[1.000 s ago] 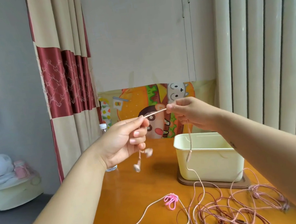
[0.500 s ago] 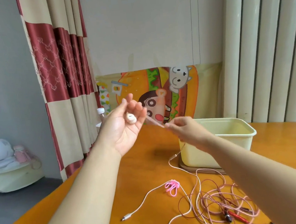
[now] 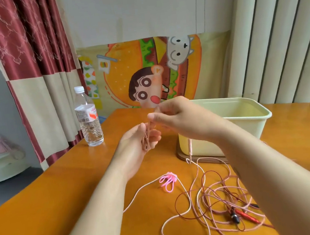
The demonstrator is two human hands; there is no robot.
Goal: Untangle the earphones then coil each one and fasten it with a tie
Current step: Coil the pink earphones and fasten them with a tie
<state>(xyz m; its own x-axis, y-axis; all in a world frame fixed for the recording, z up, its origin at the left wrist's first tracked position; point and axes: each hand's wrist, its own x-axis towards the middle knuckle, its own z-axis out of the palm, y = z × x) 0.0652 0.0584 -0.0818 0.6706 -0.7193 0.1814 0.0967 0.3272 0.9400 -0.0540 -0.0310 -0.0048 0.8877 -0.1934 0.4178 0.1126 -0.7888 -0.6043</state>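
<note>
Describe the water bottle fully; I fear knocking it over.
The water bottle is clear plastic with a white cap and a white label printed red-orange. Capped and upright, it holds clear water and stands on the orange table near its far left edge, before the curtain. Only the table touches it; the left hand and right hand work apart from it.

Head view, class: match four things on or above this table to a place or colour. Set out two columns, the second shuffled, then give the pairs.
1 water bottle
2 tub
3 tie
4 earphone cord

A pinched by the right hand
B bright pink, lying on the table
C pale yellow, on a brown base
D upright near the curtain

Pairs: 1-D, 2-C, 3-B, 4-A
</note>
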